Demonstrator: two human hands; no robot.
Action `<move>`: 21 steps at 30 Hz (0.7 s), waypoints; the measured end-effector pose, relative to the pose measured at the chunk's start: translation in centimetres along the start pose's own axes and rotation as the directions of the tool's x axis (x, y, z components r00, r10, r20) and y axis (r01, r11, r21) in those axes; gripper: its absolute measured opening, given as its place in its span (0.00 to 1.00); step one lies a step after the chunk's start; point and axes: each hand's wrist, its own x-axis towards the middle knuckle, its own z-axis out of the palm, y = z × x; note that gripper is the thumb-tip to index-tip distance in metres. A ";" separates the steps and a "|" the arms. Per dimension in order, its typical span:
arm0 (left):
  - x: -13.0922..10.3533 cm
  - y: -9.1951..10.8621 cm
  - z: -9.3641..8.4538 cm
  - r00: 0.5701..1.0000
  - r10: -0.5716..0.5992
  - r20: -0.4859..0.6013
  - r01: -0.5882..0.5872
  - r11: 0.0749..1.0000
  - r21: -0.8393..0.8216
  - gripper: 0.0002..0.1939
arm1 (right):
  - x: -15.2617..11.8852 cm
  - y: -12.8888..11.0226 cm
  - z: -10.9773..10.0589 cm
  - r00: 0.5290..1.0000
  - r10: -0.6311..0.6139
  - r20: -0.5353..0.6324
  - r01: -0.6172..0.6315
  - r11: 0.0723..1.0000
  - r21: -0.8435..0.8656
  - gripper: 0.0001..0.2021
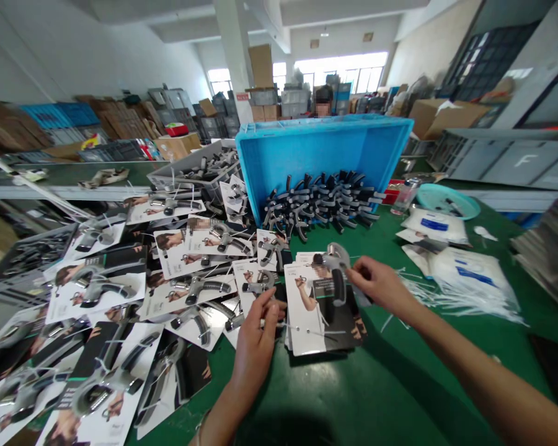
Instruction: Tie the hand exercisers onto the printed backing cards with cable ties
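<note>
- Tabletop (390, 365): green, carrying everything below; clock directions run from the card stack.
- Blue bin (302, 148): 12 o'clock, tipped on its side, mouth toward 6; loose grips (316, 201) heap inside it and onto the tabletop.
- Gray crate (170, 181): between 10 and 11 o'clock, filled with more grips.
- Carded grips (105, 288): overlapping in a wide spread from 8 to 10 o'clock.
- Bags (483, 288): near 3 o'clock, two, white with blue marks.
- Teal tray (430, 195): 2 o'clock.
- Card stack (302, 337): in front of the person, printed side up.
- Left hand (255, 337): 8 o'clock, fingers loosely bent over a carded grip; cannot tell if it grasps.
- Right hand (384, 285): 2 o'clock, fingertips closed on a grip.
- Held grip (338, 275): over the stack's 1 o'clock part.
- Loose ties (418, 291): 3 o'clock, beside the bags.
</note>
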 end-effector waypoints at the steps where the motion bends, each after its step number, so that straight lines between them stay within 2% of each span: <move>1: 0.4 0.0 0.5 0.999 0.051 -0.014 -0.051 0.999 0.012 0.22 | -0.4 -1.5 1.2 0.999 -0.034 0.023 0.033 0.999 0.025 0.14; 3: 1.2 -0.4 1.2 0.992 0.125 -0.028 -0.124 0.992 0.038 0.24 | -0.7 -3.9 3.2 0.995 -0.079 0.062 0.080 0.997 -0.008 0.11; 5: 2.1 -1.2 1.6 0.987 0.161 -0.015 -0.159 0.985 0.072 0.24 | -0.7 -5.3 4.3 0.992 -0.091 0.084 0.096 0.994 -0.059 0.10; 9: 2.9 -3.3 1.5 0.982 0.187 0.018 -0.187 0.969 0.162 0.19 | -1.3 -5.7 5.0 0.992 -0.074 0.105 0.083 0.992 -0.093 0.08; 15: 2.4 -4.3 1.6 0.959 0.264 0.104 -0.280 0.939 0.198 0.13 | -4.0 -5.1 4.4 0.975 0.019 0.221 0.046 0.957 -0.286 0.13; 17: 2.4 -4.2 1.5 0.951 0.280 0.130 -0.302 0.933 0.198 0.12 | -4.8 -5.2 3.8 0.977 0.023 0.213 0.059 0.926 -0.372 0.16; 19: 2.6 -3.9 1.3 0.948 0.285 0.143 -0.310 0.930 0.199 0.11 | -5.5 -5.5 3.0 0.987 -0.058 0.152 0.118 0.900 -0.420 0.16; 21: 3.0 -3.5 0.9 0.947 0.291 0.137 -0.314 0.928 0.198 0.11 | -6.1 -5.6 2.2 0.973 -0.200 0.112 0.228 0.895 -0.384 0.15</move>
